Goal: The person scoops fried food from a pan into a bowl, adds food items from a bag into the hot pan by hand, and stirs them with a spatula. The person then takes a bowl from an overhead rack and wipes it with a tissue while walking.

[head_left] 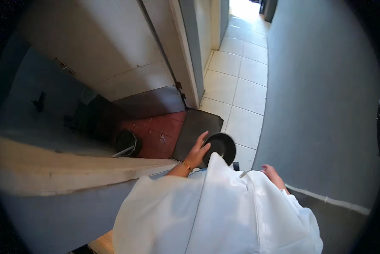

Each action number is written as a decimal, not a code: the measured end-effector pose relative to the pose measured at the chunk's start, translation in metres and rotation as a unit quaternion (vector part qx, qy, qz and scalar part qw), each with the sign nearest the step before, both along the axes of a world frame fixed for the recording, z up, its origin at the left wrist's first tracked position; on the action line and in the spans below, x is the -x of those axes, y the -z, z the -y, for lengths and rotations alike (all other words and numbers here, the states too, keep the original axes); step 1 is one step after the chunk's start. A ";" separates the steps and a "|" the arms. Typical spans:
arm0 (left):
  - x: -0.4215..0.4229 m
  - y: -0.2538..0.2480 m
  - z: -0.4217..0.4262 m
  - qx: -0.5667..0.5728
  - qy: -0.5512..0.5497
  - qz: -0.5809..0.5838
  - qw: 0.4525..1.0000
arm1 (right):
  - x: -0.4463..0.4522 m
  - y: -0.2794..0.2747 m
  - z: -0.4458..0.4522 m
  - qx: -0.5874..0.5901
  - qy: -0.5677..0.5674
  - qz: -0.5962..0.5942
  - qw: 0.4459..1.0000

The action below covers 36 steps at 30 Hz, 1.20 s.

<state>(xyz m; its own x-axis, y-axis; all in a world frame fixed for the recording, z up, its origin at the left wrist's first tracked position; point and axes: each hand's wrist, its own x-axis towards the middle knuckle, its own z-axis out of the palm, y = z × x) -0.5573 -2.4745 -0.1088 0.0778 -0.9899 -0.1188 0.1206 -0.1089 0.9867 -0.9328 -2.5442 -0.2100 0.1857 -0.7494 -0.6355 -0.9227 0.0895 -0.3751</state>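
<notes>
A dark round bowl (pixel 224 147) is held in front of my body, its hollow side facing up. My left hand (pixel 196 153) grips its left rim, with the thumb and fingers round the edge and a bracelet at the wrist. To the right, my right hand (pixel 271 172) is beside the white garment, apart from the bowl. Its fingers are partly hidden, and what they hold, if anything, does not show.
An open door (pixel 126 51) stands at the left over a red tiled floor (pixel 160 133) with a dark bucket (pixel 126 142). A dark mat (pixel 196 129) lies at the doorway. White floor tiles (pixel 245 86) run forward beside a grey wall (pixel 325 97).
</notes>
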 end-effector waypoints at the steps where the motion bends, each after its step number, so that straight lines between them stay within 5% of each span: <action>1: 0.002 -0.001 0.029 0.011 0.002 -0.010 1.000 | 0.013 0.003 0.012 -0.025 0.034 -0.010 0.999; 4: 0.002 -0.020 0.116 0.015 0.019 -0.108 0.994 | 0.037 -0.003 0.048 -0.063 0.089 0.006 0.994; 8: 0.006 -0.016 0.221 0.017 0.012 -0.134 0.991 | 0.097 0.101 0.109 -0.071 0.048 0.029 0.996; 9: 0.007 -0.009 0.243 0.019 0.010 -0.127 0.992 | 0.177 0.220 0.129 -0.113 0.059 0.034 0.991; 11: 0.017 -0.016 0.296 -0.017 -0.016 -0.197 0.980 | 0.154 0.201 0.205 -0.089 0.037 -0.002 0.995; 12: 0.016 -0.015 0.316 -0.022 -0.012 -0.131 0.991 | 0.136 0.179 0.243 -0.071 0.029 -0.037 0.996; 14: 0.021 -0.011 0.360 -0.049 -0.036 -0.192 0.979 | 0.075 0.060 0.331 -0.042 0.053 -0.007 0.998; 16: 0.018 -0.017 0.394 -0.044 -0.073 -0.131 0.988 | 0.037 0.006 0.407 0.000 0.030 -0.008 1.000; 18: 0.008 -0.001 0.434 -0.021 -0.073 0.061 0.995 | 0.011 -0.026 0.487 0.017 0.033 0.001 0.999; 21: -0.001 0.004 0.479 -0.009 -0.120 -0.002 0.993 | -0.016 -0.023 0.590 0.098 -0.041 -0.023 0.994; 29: -0.045 -0.008 0.642 -0.040 -0.124 -0.035 0.991 | -0.095 -0.034 0.750 0.081 -0.085 0.040 0.992; 34: -0.078 -0.013 0.799 0.008 -0.036 0.077 0.996 | -0.042 -0.020 0.802 -0.045 0.011 -0.091 0.995; 36: -0.076 -0.026 0.863 0.002 -0.021 -0.017 1.000 | -0.025 -0.012 0.826 -0.066 0.065 -0.097 0.991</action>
